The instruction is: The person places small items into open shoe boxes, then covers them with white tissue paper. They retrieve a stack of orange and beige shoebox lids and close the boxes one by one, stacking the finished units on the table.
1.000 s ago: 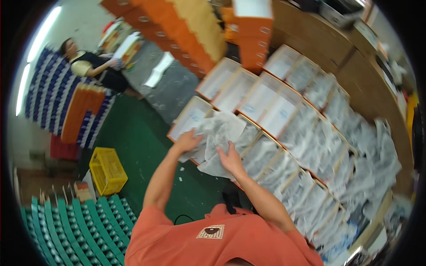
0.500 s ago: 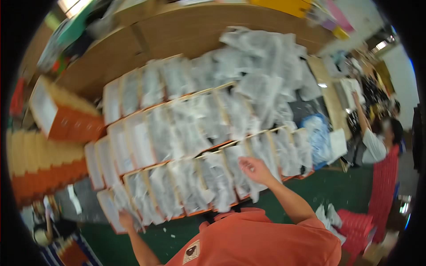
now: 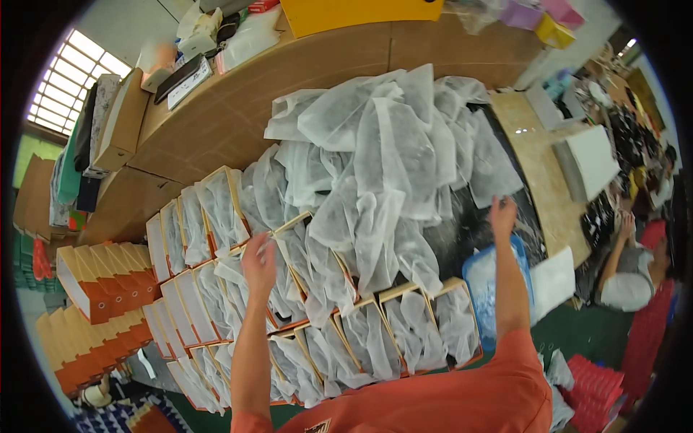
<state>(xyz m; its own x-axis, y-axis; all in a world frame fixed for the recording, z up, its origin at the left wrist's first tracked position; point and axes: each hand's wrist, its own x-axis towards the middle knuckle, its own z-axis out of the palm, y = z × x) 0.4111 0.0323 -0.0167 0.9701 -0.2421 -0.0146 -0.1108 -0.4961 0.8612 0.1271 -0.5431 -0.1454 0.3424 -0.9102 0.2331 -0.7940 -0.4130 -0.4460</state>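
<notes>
Rows of open orange-and-tan cardboard boxes (image 3: 393, 292) hold crumpled white translucent cloth bags (image 3: 433, 321). My left hand (image 3: 260, 263) is over the middle row, beside a box edge. Its fingers are partly extended and apart, with nothing clearly held. Farther right, my right hand (image 3: 503, 214) is closed, its fingertips at the lower edge of a flat white cloth bag (image 3: 494, 166). That bag lies at the right side of a large heap of white cloth bags (image 3: 393, 144), which covers part of the back rows and the dark tabletop (image 3: 455, 242).
A blue plastic-lined bin (image 3: 476, 289) stands right of the boxes. Behind the heap runs a brown cardboard wall (image 3: 339, 61). More orange boxes (image 3: 108, 281) are stacked at left. A person (image 3: 632, 270) sits at far right near red stacks (image 3: 592, 390).
My view has shifted toward the far right of the table. Both hands have moved forward over it: the left from the front row's left end, the right to the flat bag.
</notes>
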